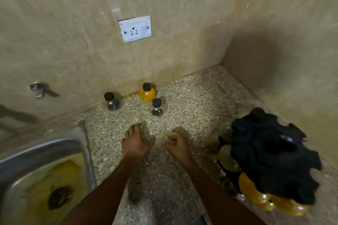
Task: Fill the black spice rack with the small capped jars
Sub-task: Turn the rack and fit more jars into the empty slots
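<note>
Jars: three capped ones stand loose on the speckled surface (192, 97) by the back wall — orange jar (147, 94), clear jar (157, 108) just beside it, another clear jar (112, 103) further left. Left hand (134, 142) fingers straight, together, holding nothing. Right hand (176, 143) fingers curled, apparently empty; blurred. Black spice rack (270, 155) at right, holding several jars. Sink (36, 151) at left.

The bench (182, 97) is speckled beige and brown. At 12 o'clock, 1 jar (147, 93) is orange with a black cap; 2 jars (111, 101) look dark, black-capped. The spice rack (270, 153) at 3 o'clock is black, holding orange jars (250, 192). The socket (135, 29) is white on beige marbled wall (73, 23).
</note>
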